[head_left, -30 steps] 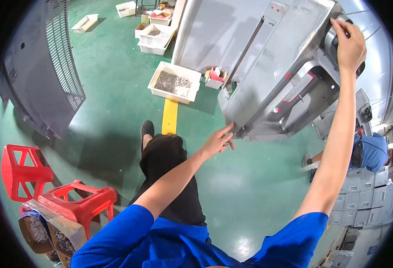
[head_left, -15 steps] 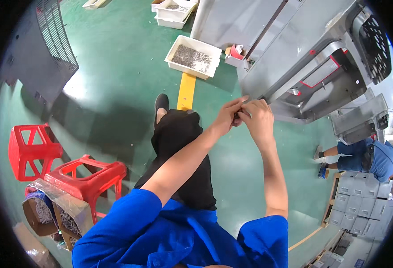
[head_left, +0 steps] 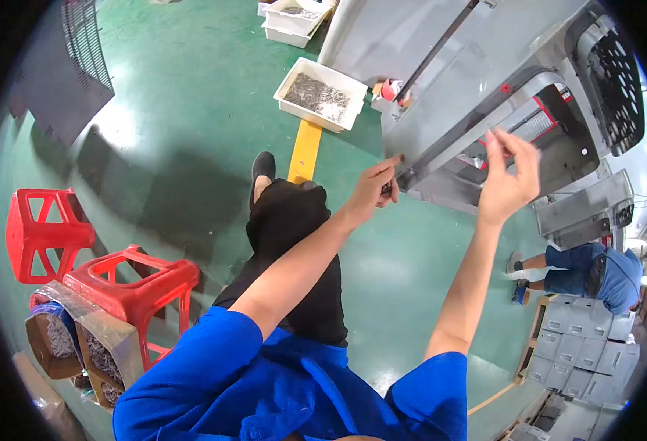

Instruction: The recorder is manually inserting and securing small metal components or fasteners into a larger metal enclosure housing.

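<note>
My left hand [head_left: 371, 192] is beside the lower corner of a large grey panel [head_left: 441, 110]. Its index finger stretches toward the panel's edge, while the other fingers curl around small dark pieces [head_left: 387, 189], too small to name. Raised in front of the panel's cut-out opening [head_left: 559, 162], my right hand [head_left: 511, 180] has thumb and fingertips drawn together in a pinch. Whatever may be between those fingertips is too small to make out.
A white tray [head_left: 284, 103] of small metal parts lies on the green floor, near stacked white trays [head_left: 283, 35]. Red stools [head_left: 129, 283] and a cardboard box [head_left: 110, 323] of parts stand at left. At right, a person [head_left: 606, 275] bends near stacked grey boxes [head_left: 581, 342].
My right hand has left my left hand and moved right and up, in front of the panel opening. The left hand stays near the panel corner. The view has shifted slightly.
</note>
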`<act>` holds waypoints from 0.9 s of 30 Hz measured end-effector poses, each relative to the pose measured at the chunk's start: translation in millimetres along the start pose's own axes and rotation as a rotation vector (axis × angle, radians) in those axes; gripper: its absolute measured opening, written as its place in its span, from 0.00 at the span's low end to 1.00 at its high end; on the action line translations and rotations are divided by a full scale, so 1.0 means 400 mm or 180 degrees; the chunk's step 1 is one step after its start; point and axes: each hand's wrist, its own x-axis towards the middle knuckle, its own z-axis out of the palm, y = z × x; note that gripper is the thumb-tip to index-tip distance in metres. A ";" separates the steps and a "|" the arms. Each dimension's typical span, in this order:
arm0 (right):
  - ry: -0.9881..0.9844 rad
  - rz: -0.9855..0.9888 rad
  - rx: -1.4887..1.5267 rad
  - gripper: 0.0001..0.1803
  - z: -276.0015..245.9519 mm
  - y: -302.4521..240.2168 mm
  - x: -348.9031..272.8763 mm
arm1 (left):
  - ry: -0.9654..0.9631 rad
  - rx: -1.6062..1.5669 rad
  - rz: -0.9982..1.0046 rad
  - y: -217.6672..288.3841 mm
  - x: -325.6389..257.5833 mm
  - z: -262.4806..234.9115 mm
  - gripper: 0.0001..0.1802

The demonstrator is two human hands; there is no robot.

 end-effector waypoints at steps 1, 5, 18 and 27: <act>0.0097 -0.0044 -0.0091 0.07 0.000 0.001 0.027 | 0.0058 0.0130 0.0028 0.004 -0.004 0.001 0.22; 0.0301 -0.0404 -0.0410 0.08 0.015 0.025 0.090 | 0.0180 0.0501 0.0080 0.014 -0.014 0.008 0.23; 0.0118 -0.1087 -0.1357 0.10 0.034 0.022 0.115 | 0.0050 0.0729 0.0273 0.026 -0.044 0.018 0.24; -0.2366 0.0703 0.0037 0.12 0.102 -0.093 -0.186 | 0.0051 -0.0256 0.0683 0.087 -0.060 0.048 0.23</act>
